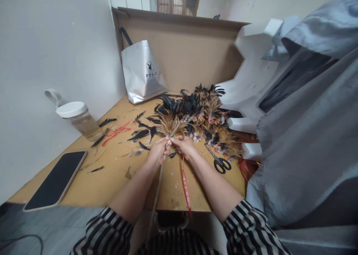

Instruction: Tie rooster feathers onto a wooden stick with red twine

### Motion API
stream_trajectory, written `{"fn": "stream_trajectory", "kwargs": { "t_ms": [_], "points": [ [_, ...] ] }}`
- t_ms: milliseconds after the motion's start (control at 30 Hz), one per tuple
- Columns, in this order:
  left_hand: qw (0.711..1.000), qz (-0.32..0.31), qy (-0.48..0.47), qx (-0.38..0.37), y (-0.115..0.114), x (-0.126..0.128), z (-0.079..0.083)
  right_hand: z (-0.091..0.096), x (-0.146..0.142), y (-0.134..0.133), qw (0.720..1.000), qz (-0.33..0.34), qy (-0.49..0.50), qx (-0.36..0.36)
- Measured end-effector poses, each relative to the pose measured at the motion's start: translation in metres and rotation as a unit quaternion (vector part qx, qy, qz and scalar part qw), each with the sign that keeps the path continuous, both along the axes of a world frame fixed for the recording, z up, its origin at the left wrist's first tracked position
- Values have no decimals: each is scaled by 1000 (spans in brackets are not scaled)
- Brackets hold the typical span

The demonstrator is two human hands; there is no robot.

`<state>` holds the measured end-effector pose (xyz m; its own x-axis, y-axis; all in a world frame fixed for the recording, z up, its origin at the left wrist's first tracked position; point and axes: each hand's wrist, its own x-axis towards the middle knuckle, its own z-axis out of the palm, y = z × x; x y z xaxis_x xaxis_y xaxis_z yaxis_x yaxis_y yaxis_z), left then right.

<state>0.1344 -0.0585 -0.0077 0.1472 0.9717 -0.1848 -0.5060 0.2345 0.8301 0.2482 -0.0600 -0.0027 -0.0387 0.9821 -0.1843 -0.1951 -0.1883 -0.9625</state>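
Tan feather bunch fans out just beyond my fingertips, long axis pointing away from me — its base pinched by my left hand and right hand, both equally near; a pink ribbon trails below the right.
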Motion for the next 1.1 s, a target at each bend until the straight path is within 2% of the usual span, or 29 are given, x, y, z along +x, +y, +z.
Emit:
{"fn": "stream_trajectory", "kwargs": {
  "t_ms": [300,533,700,867,1100],
  "points": [
    [999,8,30,26,-4,1,4,-8,1,4,999,-17,-10,30],
    [997,-5,55,47,-8,3,10,-5,4,3,999,-7,2,36],
    [994,-1,98,54,-6,4,6,-4,4,2,999,8,19,37],
    [987,13,138,74,-3,3,0,-1,0,4,995,-62,-48,62],
    [982,20,168,84,0,2,0,-2,-10,3,990,-110,-62,58]
  ]
}}
